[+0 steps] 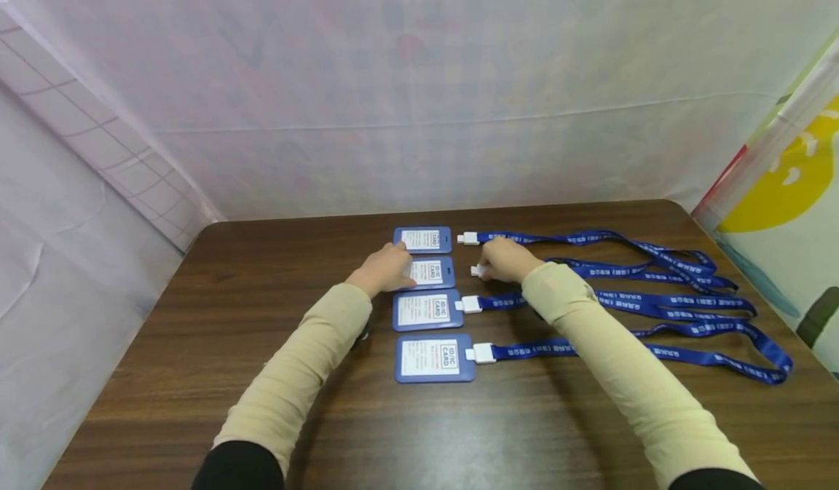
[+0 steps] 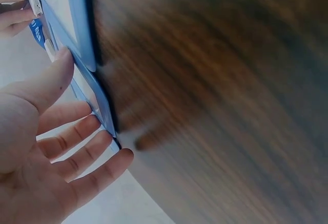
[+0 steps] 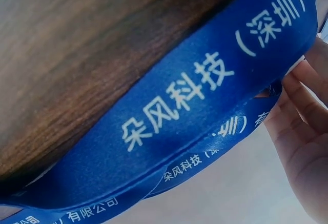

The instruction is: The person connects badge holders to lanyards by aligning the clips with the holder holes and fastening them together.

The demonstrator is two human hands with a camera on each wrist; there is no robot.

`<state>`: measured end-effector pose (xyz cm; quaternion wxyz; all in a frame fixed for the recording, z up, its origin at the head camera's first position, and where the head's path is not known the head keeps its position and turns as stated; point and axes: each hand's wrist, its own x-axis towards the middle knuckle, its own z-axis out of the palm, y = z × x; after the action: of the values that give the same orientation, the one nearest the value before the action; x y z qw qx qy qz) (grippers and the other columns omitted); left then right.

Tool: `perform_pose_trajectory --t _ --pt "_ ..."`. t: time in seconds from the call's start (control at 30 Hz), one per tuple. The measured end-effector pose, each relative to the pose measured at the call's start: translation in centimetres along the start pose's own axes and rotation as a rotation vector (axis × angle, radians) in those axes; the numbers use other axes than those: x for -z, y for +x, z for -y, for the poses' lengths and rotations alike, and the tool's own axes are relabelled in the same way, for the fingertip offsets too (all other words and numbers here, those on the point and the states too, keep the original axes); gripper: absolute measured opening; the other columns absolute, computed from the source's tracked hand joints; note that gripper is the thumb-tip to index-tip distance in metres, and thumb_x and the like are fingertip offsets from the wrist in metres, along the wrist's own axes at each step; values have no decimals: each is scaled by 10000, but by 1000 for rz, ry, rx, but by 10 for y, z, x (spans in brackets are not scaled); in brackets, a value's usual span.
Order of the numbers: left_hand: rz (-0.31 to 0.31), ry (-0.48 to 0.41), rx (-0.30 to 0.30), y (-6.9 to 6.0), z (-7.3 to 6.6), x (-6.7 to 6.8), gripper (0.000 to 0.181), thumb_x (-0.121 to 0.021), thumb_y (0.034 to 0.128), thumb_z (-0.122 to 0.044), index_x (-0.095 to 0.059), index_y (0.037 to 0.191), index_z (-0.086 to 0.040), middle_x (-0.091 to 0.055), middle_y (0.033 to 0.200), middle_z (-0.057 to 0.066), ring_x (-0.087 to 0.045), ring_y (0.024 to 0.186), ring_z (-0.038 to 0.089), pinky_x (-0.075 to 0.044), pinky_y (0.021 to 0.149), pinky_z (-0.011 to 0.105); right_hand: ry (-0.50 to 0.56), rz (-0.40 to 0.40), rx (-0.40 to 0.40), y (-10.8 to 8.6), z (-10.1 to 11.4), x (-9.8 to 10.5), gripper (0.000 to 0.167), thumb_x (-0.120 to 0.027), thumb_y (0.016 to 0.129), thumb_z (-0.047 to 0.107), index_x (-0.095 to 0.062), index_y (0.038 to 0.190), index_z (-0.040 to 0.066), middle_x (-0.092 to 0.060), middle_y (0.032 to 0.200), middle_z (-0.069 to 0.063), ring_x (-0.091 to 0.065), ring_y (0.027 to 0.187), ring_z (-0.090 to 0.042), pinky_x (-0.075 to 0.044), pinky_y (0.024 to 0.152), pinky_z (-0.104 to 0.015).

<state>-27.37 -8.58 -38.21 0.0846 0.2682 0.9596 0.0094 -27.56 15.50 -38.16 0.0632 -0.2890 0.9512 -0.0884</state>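
Note:
Several blue badge holders with white cards lie in a column on the brown table [image 1: 197,344]. My left hand [image 1: 383,268] holds the second badge holder from the back [image 1: 448,273] by its left end, thumb at the near edge and index finger at the far edge. In the left wrist view, the other fingers of the left hand [image 2: 56,142] spread loosely past it. My right hand [image 1: 507,258] pinches the white clip [image 1: 476,271] of a blue lanyard [image 1: 629,271], just right of that holder with a gap between. Printed lanyard ribbon [image 3: 179,90] partly covers the right wrist view.
The two nearest badge holders [image 1: 406,379] [image 1: 396,315] have white clips [image 1: 483,353] at their right ends. Behind, the farthest holder [image 1: 446,239] lies apart from its clip [image 1: 468,238]. Lanyard loops [image 1: 773,373] spread toward the right edge. A pale curtain [image 1: 419,111] hangs behind the table.

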Motion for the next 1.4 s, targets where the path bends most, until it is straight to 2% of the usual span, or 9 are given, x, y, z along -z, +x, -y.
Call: perform_pose_trajectory --t 0.2,0.47,0.77,1.4 --pt "0 -8 12 0 -1 2 343 -704 782 -341 -652 904 -24 -514 982 124 -494 929 283 -477 776 397 -5 -7 4 1 -1 -1 92 -716 737 99 -716 793 25 -658 744 -47 -587 697 -202 -492 701 -367" --pt "16 -16 24 1 -1 2 319 -704 782 -341 -647 875 -41 -514 988 122 -495 932 278 -480 775 394 -11 -14 -12 2 2 -2 107 -710 742 100 -709 809 17 -658 784 -69 -593 747 -236 -483 747 -384" --pt "33 -23 53 2 -1 3 333 -706 778 -347 -651 912 -47 -513 1002 118 -496 940 270 -481 784 393 -18 -4 -15 4 3 -1 91 -699 749 96 -700 799 21 -649 776 -66 -590 740 -234 -488 741 -380" --pt "41 -25 71 6 -4 2 289 -706 779 -343 -608 799 -72 -505 987 112 -487 936 262 -478 780 384 -38 -27 0 11 1 -7 59 -697 737 114 -685 735 56 -613 715 -29 -558 674 -201 -489 670 -356"
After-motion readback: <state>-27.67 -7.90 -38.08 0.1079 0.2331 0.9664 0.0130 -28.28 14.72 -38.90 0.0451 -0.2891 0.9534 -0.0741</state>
